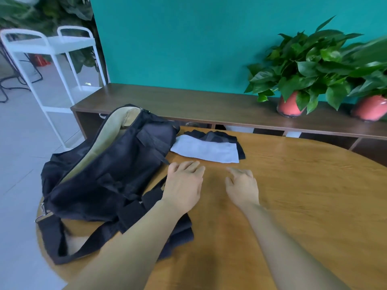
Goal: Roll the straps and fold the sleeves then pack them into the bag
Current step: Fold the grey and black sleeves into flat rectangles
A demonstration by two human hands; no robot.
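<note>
A black bag (pixel 109 170) with a tan lining lies unzipped on the left of the round wooden table (pixel 303 195); its long black shoulder strap (pixel 62 243) loops off the near left edge. Beyond my hands lie a white sleeve (pixel 206 150) and, partly under it, a black sleeve (pixel 217 136). My left hand (pixel 184 185) hovers palm down just right of the bag, fingers relaxed, holding nothing. My right hand (pixel 243 187) hovers beside it, fingers loosely bent and empty. Both are a short way in front of the sleeves.
A low dark wooden shelf (pixel 188 101) runs behind the table along a teal wall. Two leafy plants in red pots (pixel 290 106) stand on its right part. A white metal cart (pixel 52 65) stands on the floor at the far left.
</note>
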